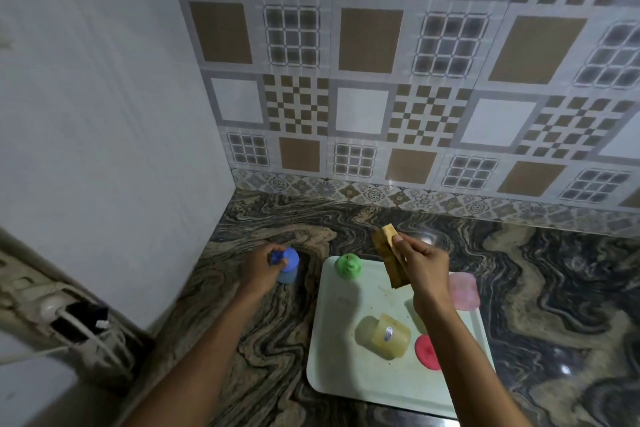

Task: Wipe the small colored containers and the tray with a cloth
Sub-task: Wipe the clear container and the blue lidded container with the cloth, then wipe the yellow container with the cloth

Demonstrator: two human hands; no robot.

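The left hand curls its fingers round the top of a small blue plastic container, which stands upright over the dark swirled stone countertop, just left of the tray; motion blur hides whether its base touches the stone. The right hand pinches a folded tan cloth between thumb and curled fingers, and the cloth hangs over the far part of a pale rectangular plastic tray. On the tray's far left corner stands a small green plastic container, near the blue one but apart from it. A translucent yellow container with a small sticker lies on its side in the middle of the tray. Just right of it a round red piece is partly hidden by the right forearm. A translucent pink container sits at the tray's right edge, behind the right wrist. Brown-and-grey patterned tiles cover the wall behind the counter.
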